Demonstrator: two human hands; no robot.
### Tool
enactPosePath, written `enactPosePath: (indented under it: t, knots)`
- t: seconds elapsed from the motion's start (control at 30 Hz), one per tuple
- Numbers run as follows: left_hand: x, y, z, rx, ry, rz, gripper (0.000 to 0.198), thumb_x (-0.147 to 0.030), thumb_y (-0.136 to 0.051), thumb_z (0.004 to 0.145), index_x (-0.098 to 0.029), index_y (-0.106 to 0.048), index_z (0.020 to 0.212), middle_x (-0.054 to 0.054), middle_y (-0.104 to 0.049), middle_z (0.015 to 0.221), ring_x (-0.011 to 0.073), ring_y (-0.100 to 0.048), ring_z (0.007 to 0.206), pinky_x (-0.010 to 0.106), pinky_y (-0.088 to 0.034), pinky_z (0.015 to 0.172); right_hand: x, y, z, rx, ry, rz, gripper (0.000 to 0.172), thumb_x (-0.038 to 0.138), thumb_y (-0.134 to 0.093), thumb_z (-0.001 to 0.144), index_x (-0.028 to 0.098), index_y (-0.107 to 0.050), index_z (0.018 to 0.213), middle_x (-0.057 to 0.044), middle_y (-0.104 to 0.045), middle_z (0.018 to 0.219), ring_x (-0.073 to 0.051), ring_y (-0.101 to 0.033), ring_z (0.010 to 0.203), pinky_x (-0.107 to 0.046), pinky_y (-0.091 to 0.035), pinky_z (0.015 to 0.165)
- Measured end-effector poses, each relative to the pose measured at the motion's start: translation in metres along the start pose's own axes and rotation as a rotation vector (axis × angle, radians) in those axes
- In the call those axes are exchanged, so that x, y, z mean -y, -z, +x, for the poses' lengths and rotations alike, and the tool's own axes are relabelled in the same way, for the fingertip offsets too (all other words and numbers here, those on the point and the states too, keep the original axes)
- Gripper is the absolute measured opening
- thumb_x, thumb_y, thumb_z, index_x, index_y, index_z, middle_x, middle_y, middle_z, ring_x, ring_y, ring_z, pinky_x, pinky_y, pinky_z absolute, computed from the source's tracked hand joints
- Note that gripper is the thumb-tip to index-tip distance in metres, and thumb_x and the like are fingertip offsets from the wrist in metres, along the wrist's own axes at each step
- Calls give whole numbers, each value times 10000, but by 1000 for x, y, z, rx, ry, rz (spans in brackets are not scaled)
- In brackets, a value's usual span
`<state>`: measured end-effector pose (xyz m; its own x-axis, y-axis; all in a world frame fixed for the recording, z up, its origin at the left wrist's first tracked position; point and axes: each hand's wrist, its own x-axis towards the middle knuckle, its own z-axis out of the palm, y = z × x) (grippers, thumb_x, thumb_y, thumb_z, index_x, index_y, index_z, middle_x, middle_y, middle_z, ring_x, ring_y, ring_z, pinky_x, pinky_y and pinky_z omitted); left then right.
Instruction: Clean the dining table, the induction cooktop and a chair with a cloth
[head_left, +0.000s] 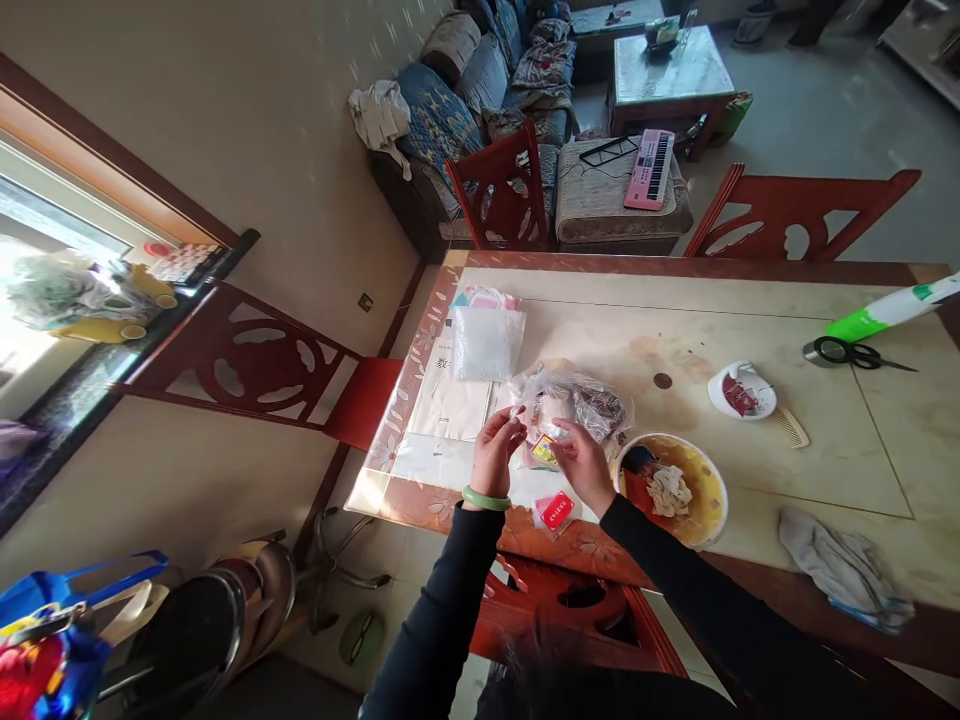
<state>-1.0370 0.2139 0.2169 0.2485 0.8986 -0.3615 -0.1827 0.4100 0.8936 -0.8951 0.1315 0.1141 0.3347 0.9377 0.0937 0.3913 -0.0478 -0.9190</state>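
My left hand (493,455), with a green bangle at the wrist, is closed in a pinch on what looks like a small clear plastic bag. A yellow card with red marks (543,448) shows between my hands, seemingly inside that bag. The fingertips of my right hand (586,465) are bent against its right side. Just beyond my hands lies a large clear plastic bag (600,405) with wrapped items in it. Nearer the table edge is a red card (557,510) in a small clear sleeve. A white packet (487,343) rests on printed paper bags (442,400) to the left.
Right of my hands stands a round tub (716,500) holding crumpled cloth. Farther right are a white bowl (763,398), a comb (792,428), black scissors (862,355), a green-and-white roll (892,308) and a grey cloth (836,560). Red chairs (502,190) surround the table (810,300).
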Motion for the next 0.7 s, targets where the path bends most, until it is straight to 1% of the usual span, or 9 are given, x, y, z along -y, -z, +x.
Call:
enactPosePath:
  t: [0.03, 0.1, 0.2, 0.27, 0.33, 0.43, 0.57, 0.63, 0.7]
  knots:
    - [2, 4, 2, -10, 5, -1, 431, -415, -881, 679, -170, -777, 1018, 7, -669, 799, 120, -598, 764, 290, -531, 827, 0, 12, -5, -62, 16, -59, 395, 382, -567, 1012, 323, -603, 1401, -132, -690, 1361, -314, -759, 1019, -524, -662, 936]
    - [7, 13, 6, -29, 15, -3, 429, -408, -889, 661, -169, -770, 997, 0, -660, 785, 116, -603, 748, 294, -537, 825, -3, 37, -14, -116, 90, -257, 411, 346, -604, 988, 342, -618, 1398, -144, -644, 1388, -351, -700, 1197, -560, -597, 1074]
    - [16, 29, 19, -24, 34, 28, 433, -432, -897, 659, -170, -760, 975, 9, -680, 804, 126, -638, 761, 310, -553, 840, -17, 64, -20, -149, 131, -528, 679, 366, -700, 929, 333, -478, 1569, -174, -464, 1609, -417, -469, 1507, -625, -438, 1238]
    - [21, 41, 37, -8, 20, 100, 458, -487, -873, 704, -168, -767, 1015, 45, -721, 865, 161, -689, 835, 332, -567, 876, -34, 73, -21, -143, 125, -632, 871, 418, -736, 906, 264, -330, 1662, -209, -322, 1717, -459, -360, 1575, -667, -389, 1244]
    - [20, 52, 66, -49, -28, 256, 493, -532, -809, 786, -165, -766, 1114, 96, -763, 997, 204, -729, 968, 355, -573, 938, -51, 74, -22, -125, 124, -699, 961, 485, -736, 908, 186, -257, 1686, -262, -303, 1722, -494, -341, 1573, -688, -384, 1218]
    - [10, 66, 129, -234, -59, 564, 533, -472, -755, 872, -148, -706, 1292, 184, -739, 1308, 273, -701, 1236, 395, -533, 1076, -68, 69, -24, -88, 150, -755, 934, 525, -691, 941, 145, -268, 1682, -287, -431, 1643, -497, -408, 1519, -683, -386, 1197]
    - [-8, 78, 216, -363, -25, 697, 860, -324, -879, 758, -100, -528, 1510, 284, -453, 1671, 376, -386, 1606, 441, -315, 1294, -68, 61, -26, -139, 149, -751, 822, 529, -578, 1014, 162, -279, 1686, -261, -532, 1572, -464, -501, 1447, -669, -406, 1179]
    - [-16, 82, 250, -404, -4, 731, 1011, -298, -923, 695, -91, -447, 1563, 308, -341, 1730, 406, -253, 1662, 474, -228, 1330, -63, 60, -26, -179, 141, -729, 798, 557, -538, 1034, 183, -279, 1689, -246, -530, 1586, -449, -515, 1442, -660, -413, 1180]
    - [-22, 85, 276, -420, -1, 736, 1058, -284, -939, 665, -80, -426, 1567, 329, -331, 1726, 426, -239, 1663, 504, -212, 1330, -58, 61, -28, -205, 130, -714, 791, 574, -518, 1043, 195, -274, 1693, -238, -527, 1599, -436, -518, 1446, -650, -419, 1181]
